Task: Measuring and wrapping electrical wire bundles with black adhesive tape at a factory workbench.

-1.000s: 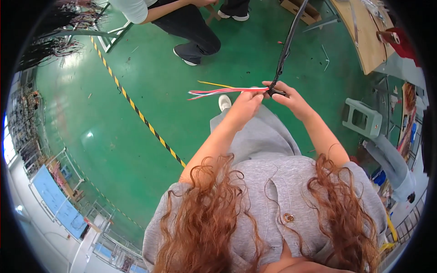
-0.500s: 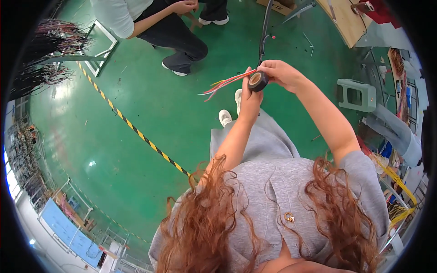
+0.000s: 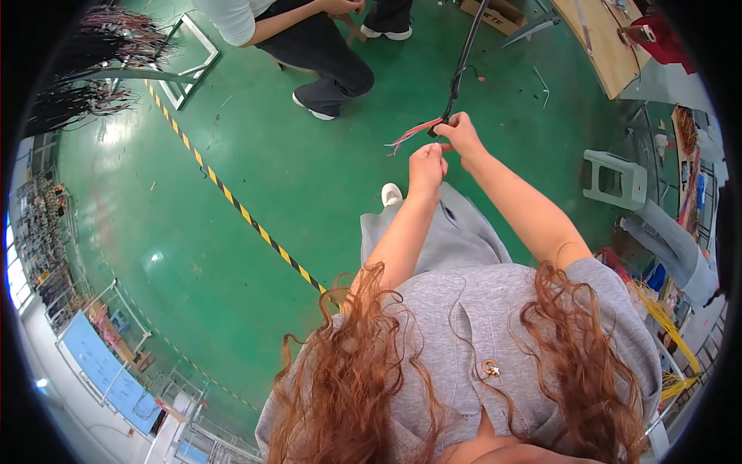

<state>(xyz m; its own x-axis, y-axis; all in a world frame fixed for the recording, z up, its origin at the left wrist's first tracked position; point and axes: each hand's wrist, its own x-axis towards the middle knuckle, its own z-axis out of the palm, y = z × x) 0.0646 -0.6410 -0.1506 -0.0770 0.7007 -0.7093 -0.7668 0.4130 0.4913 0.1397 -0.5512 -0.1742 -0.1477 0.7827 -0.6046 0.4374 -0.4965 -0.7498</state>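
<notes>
A black-wrapped wire harness [image 3: 466,62] runs down from the top to my hands. Its loose red and white wire ends [image 3: 413,134] fan out to the left. My right hand [image 3: 462,137] is closed on the harness where the wires leave the black wrapping. Against its fingertips is a small black piece [image 3: 433,131], perhaps tape; its shape is too small to tell. Just below, my left hand [image 3: 427,168] is closed, its fingers curled close to the right hand's. What the left hand holds, if anything, is hidden. The tape roll cannot be made out clearly.
Another person [image 3: 328,69] crouches ahead on the green floor. A cardboard box [image 3: 495,17] and a wooden table [image 3: 599,46] stand at the far right, with a pale stool [image 3: 614,179] nearer. Yellow-black floor tape [image 3: 239,215] crosses the left side. Dark wire bundles [image 3: 116,58] hang at far left.
My left hand has dropped slightly below the wires and curled closed; the black tape roll seen before no longer shows plainly. My right hand stays at the harness. The whole view has shifted a little.
</notes>
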